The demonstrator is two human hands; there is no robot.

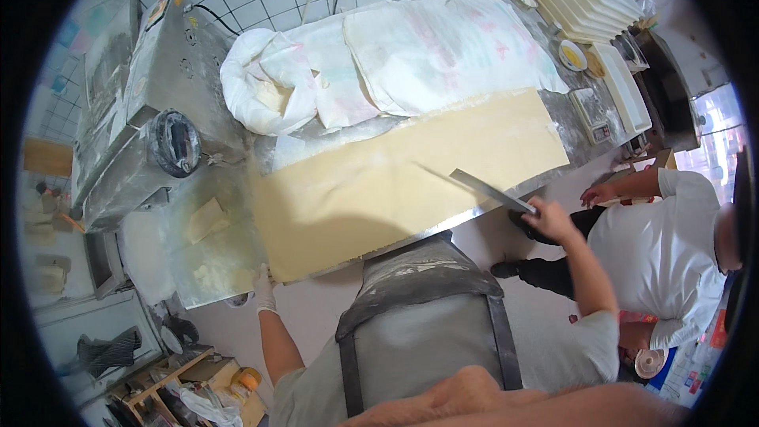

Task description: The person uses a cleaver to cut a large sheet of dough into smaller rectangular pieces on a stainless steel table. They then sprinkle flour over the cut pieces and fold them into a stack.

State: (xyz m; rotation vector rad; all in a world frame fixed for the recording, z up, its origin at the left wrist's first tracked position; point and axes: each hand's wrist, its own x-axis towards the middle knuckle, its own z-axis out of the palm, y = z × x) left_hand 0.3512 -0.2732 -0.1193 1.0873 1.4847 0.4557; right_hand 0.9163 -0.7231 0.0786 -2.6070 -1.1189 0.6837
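A long, flat sheet of pale yellow dough (356, 190) lies across the metal worktable. My right hand (550, 220) grips the handle of a long-bladed knife (489, 191), its blade held over the sheet's right part near the front edge; whether it touches the dough I cannot tell. My left hand (264, 289), in a whitish glove, is at the sheet's lower left corner, by the table edge; its fingers are partly hidden. Just left of it, a floury surface (225, 249) carries a loose piece of dough (207, 220) and crumbs.
A floury metal machine (178, 71) stands at the left. White cloths (439, 53) lie behind the dough, beside an opened flour sack (267, 83). A scale (590, 115), a bowl with yellow contents (572, 56) and a white tray (622, 89) are at the right. Another person (658, 249) stands close on the right.
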